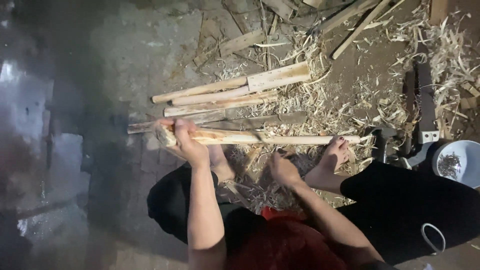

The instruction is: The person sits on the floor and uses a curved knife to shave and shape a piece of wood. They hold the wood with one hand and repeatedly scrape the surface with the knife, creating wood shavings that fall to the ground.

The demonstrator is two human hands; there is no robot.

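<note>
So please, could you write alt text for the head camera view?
A seated person's left hand grips one end of a long peeled wooden stick, while the right hand works under it. Similar sticks, wood shavings and a saw lie on the floor.

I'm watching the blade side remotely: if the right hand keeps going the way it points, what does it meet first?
Probably the long wooden stick just beyond the right hand; past that lie the other shaped sticks. Depth is unclear.
</note>
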